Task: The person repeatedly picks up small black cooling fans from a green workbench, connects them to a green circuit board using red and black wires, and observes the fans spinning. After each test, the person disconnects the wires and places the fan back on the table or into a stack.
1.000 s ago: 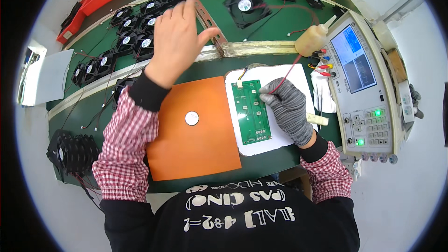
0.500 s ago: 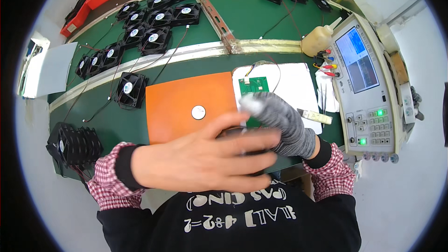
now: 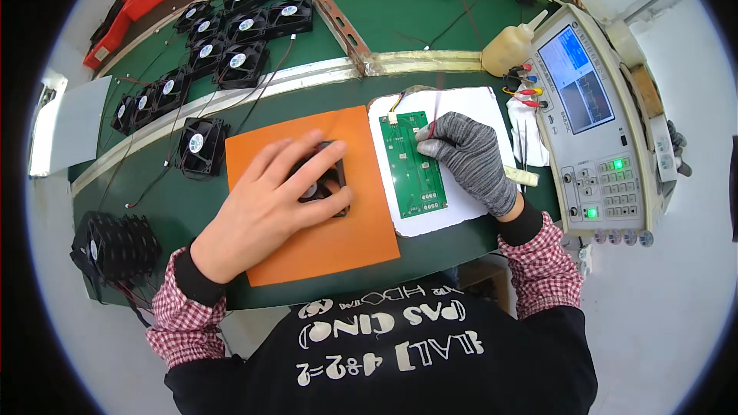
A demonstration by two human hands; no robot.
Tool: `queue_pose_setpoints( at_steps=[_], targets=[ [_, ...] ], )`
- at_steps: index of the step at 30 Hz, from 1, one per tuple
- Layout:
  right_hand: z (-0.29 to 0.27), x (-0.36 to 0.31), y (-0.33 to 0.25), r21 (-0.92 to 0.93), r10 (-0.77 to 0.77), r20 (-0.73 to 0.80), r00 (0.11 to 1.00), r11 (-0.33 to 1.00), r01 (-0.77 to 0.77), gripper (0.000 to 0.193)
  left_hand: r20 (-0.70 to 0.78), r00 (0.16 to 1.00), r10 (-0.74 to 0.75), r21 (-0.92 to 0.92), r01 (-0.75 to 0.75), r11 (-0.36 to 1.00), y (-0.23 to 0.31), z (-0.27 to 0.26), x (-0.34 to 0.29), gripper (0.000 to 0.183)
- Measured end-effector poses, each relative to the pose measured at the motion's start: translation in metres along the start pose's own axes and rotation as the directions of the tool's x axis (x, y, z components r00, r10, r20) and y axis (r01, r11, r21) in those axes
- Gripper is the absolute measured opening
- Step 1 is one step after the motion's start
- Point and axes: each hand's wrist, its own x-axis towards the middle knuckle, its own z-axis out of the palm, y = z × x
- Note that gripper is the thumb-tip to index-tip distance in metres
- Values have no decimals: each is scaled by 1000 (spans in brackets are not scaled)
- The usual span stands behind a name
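Keeping black fan (image 3: 330, 182) under bare left hand (image 3: 280, 192), at 9 o'clock from gloved right hand (image 3: 469, 157).

Flat on orange sheet (image 3: 346, 242), left fingers spread over the frame, thumb low side; can't tell if gripping. Right thumb and forefinger pinched on red lead (image 3: 432, 129), just over green circuit board (image 3: 415, 177); contact unclear. Long axis of board about 12-to-6, top leaning toward 11, on white pad (image 3: 480, 104). Clearly nearer left hand than right. On green desk (image 3: 173, 207), from left hand: loose black fans (image 3: 240, 65) at 11, fan stack (image 3: 119, 246) at 8, squeeze bottle (image 3: 506, 52) at 2, screened meter (image 3: 600, 150) at 3; white wall (image 3: 692, 223) past that.
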Motion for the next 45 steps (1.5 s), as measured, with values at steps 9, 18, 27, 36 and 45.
queue_pose_setpoints(
  at_steps=[9,18,27,36,45],
  targets=[
    [0,2,10,-51,-35,75,997,998,39,17,-94,893,-441,-545,325,773,-13,33,-11,91],
    [3,3,20,-27,-128,61,990,991,130,17,-431,895,-117,52,154,987,22,-3,-7,50],
    [3,3,16,-49,-144,67,987,988,148,17,212,925,-315,-715,-72,-695,27,-48,-23,39],
    [0,2,11,-70,-167,37,985,983,169,16,-744,635,-208,83,396,915,44,-34,-28,40],
    [5,-2,9,-272,-208,19,978,940,206,16,-642,767,13,70,41,997,-37,-6,90,89]
  ],
)
